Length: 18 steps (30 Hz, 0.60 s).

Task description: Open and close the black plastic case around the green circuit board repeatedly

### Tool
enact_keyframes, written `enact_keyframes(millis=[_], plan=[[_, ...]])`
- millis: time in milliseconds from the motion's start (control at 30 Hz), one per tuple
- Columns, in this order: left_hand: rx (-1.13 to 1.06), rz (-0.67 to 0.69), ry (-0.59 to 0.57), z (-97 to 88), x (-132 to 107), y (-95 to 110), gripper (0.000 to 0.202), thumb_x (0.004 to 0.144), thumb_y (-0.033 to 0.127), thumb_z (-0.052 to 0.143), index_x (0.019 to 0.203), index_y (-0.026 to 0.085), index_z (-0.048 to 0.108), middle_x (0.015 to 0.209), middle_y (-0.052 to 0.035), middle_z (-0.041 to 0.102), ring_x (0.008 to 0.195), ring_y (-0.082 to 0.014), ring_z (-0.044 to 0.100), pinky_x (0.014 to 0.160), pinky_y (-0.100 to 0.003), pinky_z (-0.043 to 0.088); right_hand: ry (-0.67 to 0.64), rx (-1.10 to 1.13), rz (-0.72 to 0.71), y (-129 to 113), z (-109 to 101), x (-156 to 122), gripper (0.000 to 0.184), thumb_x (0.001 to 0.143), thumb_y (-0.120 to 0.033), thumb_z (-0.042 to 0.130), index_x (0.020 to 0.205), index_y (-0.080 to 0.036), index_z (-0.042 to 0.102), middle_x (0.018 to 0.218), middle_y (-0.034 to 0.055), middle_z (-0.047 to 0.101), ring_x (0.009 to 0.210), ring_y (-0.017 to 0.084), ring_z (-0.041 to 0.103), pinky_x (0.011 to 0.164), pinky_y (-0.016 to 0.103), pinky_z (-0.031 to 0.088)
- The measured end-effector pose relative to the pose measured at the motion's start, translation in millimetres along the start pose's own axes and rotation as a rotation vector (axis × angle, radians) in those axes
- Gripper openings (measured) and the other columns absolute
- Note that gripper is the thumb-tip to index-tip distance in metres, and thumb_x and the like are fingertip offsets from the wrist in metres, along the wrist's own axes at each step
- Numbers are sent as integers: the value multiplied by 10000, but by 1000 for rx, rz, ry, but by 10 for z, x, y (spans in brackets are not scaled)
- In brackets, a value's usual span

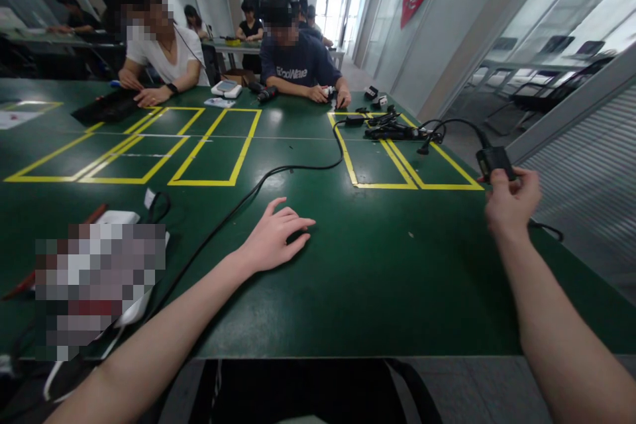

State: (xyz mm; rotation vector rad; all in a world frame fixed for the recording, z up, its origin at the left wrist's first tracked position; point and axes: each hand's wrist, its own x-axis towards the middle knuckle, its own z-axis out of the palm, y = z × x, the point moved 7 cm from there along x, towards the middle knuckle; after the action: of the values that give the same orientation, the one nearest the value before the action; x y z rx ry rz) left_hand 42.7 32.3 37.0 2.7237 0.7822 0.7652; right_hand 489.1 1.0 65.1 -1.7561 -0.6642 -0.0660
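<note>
At the right edge of the green table, my right hand (514, 202) grips a black power adapter (494, 162) between thumb and fingers. From the adapter's top, a black cable arcs left to a pile of black adapters and cords (395, 129). Another bit of black cord (546, 230) trails behind my right wrist. My left hand (278, 235) rests low over the middle of the table, fingers spread, with nothing in it. A long black cable (278, 171) runs past its left side from a small black box (354, 120) toward the near left.
Yellow tape outlines (238, 146) mark the green table (358, 291). A blurred-out bundle (99, 278) with white cords lies at the near left. Across the table sit two people, one with a black sheet (106, 106). A power drill (265, 94) lies between them.
</note>
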Motion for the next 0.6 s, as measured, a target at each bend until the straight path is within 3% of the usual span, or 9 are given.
enact_keyframes(millis=[133,367,500,600], plan=[[-15,-7,-17,12,-2,1,251,992,269,577,1190,208,717,957,-45,767,955,-200,705,1210,-598,322,-87,-101,3,34,50,-89,136,815,-202,637,874,-221,516,630,-49,491,548,145,411,598,301,353],[-21,-5,-47,41,-4,7,235,998,256,564,1168,223,724,993,-44,769,972,-196,704,1171,-536,400,-146,-238,-32,19,133,-181,212,712,-206,757,868,-208,615,841,56,618,856,250,585,882,404,450],[-23,10,-60,41,5,33,240,1001,261,562,1175,224,724,1000,-49,770,984,-207,702,1123,-504,451,-74,-312,-107,51,87,-106,241,753,-237,708,980,-189,643,999,129,673,972,276,623,924,401,464],[-30,16,-73,41,10,51,243,1008,264,553,1172,217,725,1021,-58,776,992,-215,706,1054,-465,498,-103,-394,-157,182,117,-8,265,735,-270,721,976,-193,644,994,139,678,946,285,620,888,411,478]])
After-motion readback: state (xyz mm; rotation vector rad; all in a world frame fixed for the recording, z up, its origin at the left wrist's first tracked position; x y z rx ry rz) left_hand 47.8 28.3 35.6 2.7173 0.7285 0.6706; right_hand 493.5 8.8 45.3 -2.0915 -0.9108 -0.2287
